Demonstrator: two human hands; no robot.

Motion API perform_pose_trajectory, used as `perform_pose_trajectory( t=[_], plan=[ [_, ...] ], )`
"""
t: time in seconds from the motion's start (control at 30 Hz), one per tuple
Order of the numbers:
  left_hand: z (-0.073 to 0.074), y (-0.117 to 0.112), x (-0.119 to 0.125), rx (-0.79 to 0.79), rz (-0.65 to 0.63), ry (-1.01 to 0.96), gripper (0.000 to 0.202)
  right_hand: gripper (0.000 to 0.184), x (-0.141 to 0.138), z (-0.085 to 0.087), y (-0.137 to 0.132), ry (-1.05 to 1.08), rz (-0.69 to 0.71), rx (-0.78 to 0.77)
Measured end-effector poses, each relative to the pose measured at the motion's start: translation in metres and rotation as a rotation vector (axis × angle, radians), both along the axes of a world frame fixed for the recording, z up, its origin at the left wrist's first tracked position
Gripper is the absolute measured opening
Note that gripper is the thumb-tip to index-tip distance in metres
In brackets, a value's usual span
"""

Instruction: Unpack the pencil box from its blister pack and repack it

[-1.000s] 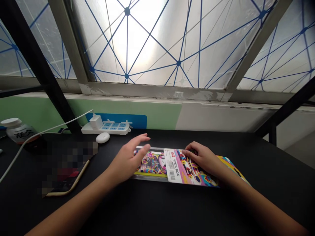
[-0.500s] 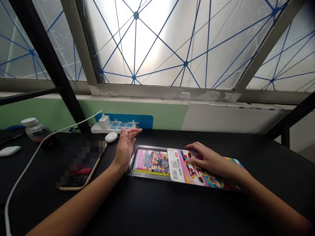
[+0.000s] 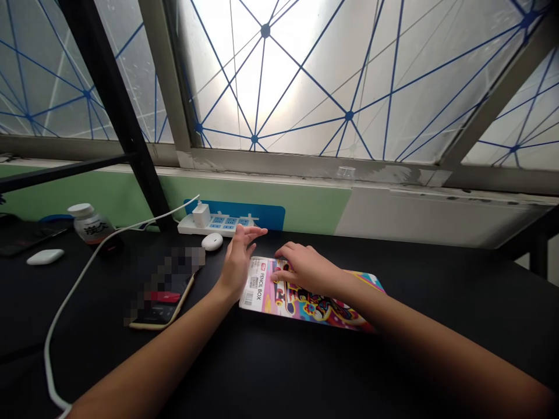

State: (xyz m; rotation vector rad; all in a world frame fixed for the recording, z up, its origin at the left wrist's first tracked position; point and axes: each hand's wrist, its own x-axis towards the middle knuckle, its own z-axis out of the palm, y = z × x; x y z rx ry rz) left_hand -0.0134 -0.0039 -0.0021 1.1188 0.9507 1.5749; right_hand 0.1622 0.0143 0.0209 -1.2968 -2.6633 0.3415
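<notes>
A colourful printed card sleeve marked PENCIL BOX (image 3: 305,305) lies flat on the black table, its white label end to the left. My right hand (image 3: 308,269) rests across its upper left part, thumb on the printed face and fingers at the far edge, gripping it. At the left end stands my left hand (image 3: 238,262), upright on its edge with fingers stretched out, its palm side against or very near the card. The clear plastic tray and the pencil box are hidden by the sleeve.
Left of my hands lie a phone (image 3: 159,311) with a blurred screen and a round white case (image 3: 212,242). Behind is a power strip (image 3: 225,224) with a white cable. A white-capped bottle (image 3: 89,224) and a white mouse-like object (image 3: 45,257) are further left.
My right hand has slid the card sleeve leftward over the tray and the box, up to my left hand. My left hand keeps its pose. The view has shifted slightly.
</notes>
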Motion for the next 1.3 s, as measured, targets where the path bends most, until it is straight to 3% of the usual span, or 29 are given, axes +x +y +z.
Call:
perform_pose_trajectory(
  t=[0.13,0.33,0.43,0.67,1.0,1.13,1.3],
  plan=[
    [-0.004,0.003,-0.005,-0.141,0.055,0.066,0.016,0.043,0.029,0.003,-0.014,0.021,-0.031,0.138],
    [-0.012,0.004,-0.013,-0.276,-0.067,0.107,0.061,0.042,0.119,-0.013,-0.038,0.183,-0.23,0.08],
    [-0.012,0.006,-0.014,-0.271,-0.096,0.096,0.067,0.041,0.143,-0.021,-0.039,0.237,-0.273,-0.033],
    [-0.015,0.013,-0.01,-0.323,-0.115,-0.026,0.053,0.044,0.138,-0.019,-0.037,0.275,-0.283,-0.138],
    [-0.014,0.011,-0.004,-0.446,-0.034,0.067,0.029,0.041,0.141,-0.02,-0.038,0.163,-0.331,-0.024],
    [-0.01,0.008,-0.002,-0.422,-0.062,0.083,0.017,0.038,0.143,-0.018,-0.04,0.156,-0.309,0.163],
    [-0.001,0.001,0.0,-0.258,-0.103,0.014,0.033,0.034,0.143,-0.01,-0.052,0.245,-0.196,0.543]
  ],
)
